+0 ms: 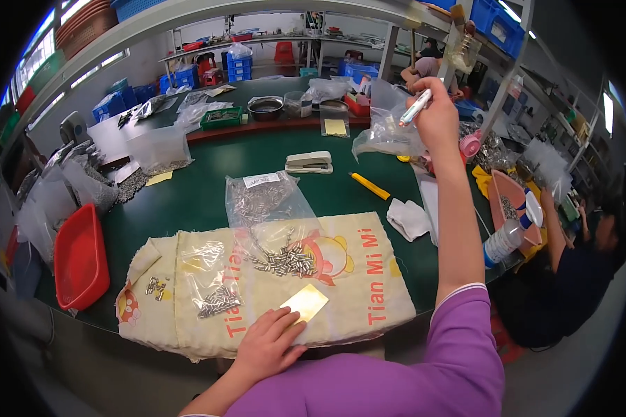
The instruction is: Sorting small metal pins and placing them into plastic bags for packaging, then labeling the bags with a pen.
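My left hand (268, 342) lies with its fingers flat on the lower left end of a yellow paper slip (307, 300), which rests on a cream patterned towel (355, 278). Raised at the far right, my right hand (435, 115) is closed around a white pen (416, 108), its tip pointing down and left. Beyond the slip, small metal cylinders (285, 261) spill in a pile from the mouth of a clear plastic bag (264, 201). A smaller clear bag (215, 281) of the same pieces sits left of it, and a few loose cylinders (156, 287) lie farther left.
A white stapler (309, 162), a yellow utility knife (368, 185) and a crumpled white cloth (408, 219) lie on the green table (195, 194). A red basket (82, 257) stands at left, a spray bottle (504, 243) at right. Another person (563, 278) sits at the right.
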`<state>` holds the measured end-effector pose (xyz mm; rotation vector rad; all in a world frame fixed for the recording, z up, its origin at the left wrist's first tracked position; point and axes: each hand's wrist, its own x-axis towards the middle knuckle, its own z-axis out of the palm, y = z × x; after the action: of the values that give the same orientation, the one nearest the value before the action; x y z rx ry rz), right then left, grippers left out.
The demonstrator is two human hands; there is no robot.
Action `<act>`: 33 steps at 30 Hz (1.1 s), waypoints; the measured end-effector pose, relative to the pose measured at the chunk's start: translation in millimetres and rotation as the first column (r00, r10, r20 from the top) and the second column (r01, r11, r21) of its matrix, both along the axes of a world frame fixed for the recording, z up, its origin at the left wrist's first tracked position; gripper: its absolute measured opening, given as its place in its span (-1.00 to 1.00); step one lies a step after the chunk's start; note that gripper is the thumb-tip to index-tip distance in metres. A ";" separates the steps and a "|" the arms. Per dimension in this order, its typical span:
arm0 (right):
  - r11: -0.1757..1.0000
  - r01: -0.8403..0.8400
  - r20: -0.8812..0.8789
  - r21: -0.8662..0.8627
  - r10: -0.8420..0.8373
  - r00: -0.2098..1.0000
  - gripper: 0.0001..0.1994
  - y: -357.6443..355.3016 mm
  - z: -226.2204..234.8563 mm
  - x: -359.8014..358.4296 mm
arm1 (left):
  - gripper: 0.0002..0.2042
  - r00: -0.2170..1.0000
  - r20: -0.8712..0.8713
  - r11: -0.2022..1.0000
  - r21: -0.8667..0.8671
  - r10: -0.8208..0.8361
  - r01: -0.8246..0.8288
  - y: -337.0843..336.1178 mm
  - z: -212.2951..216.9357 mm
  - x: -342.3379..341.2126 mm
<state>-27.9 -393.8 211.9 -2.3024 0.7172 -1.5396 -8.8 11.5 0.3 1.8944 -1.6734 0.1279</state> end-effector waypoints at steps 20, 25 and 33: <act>0.867 -0.477 -0.350 0.146 0.497 0.794 -0.75 131.5 -86.5 -42.3 | -0.55 0.999 -0.047 0.999 0.047 0.002 0.000 1.8 1.0 0.9; 0.866 -0.499 -0.524 0.025 0.436 0.731 -0.77 147.4 -169.2 -115.1 | -0.54 0.998 -0.045 0.992 0.115 -0.038 0.043 -4.2 10.0 -1.9; 0.909 -0.375 -0.473 -0.181 0.253 0.844 -0.77 112.6 -195.9 -125.0 | -0.53 0.980 -0.130 0.965 0.196 -0.151 0.175 -17.4 17.3 -11.0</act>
<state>-153.0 -281.2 16.0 -2.8413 0.1950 -1.0220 -19.8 -5.9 17.5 1.8613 -1.8131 -0.2252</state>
